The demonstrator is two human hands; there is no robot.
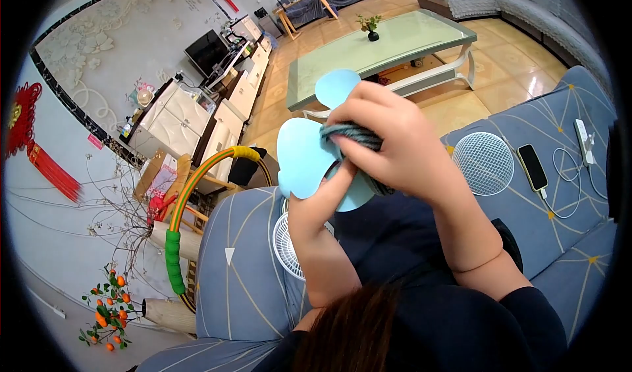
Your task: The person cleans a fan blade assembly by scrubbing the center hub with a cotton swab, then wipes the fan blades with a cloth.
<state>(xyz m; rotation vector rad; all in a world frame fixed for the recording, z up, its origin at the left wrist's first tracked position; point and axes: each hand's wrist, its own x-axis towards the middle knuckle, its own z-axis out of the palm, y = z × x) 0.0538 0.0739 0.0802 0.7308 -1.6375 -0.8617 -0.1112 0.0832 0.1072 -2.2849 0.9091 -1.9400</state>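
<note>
Light blue fan blades (pixel 301 158) are held up in front of me, with rounded petals spreading left, up and down. My left hand (pixel 334 186) grips them from below near the middle; most of its fingers are hidden behind the blades and my other hand. A dark grey-green cloth (pixel 355 135) is bunched in my right hand (pixel 395 128), its fingers closed round it and pressed against the blades. Beside my left forearm, a white slatted fan grille (pixel 286 246) shows partly. A round white mesh fan cover (pixel 484 163) lies on the sofa to the right.
On the blue-grey sofa (pixel 559 227) lie a phone (pixel 532 167) on a charging cable and a white power strip (pixel 583 143). A striped hoop (pixel 182 214) stands at the left. A glass-topped coffee table (pixel 421 43) with a small potted plant (pixel 370 28) stands ahead.
</note>
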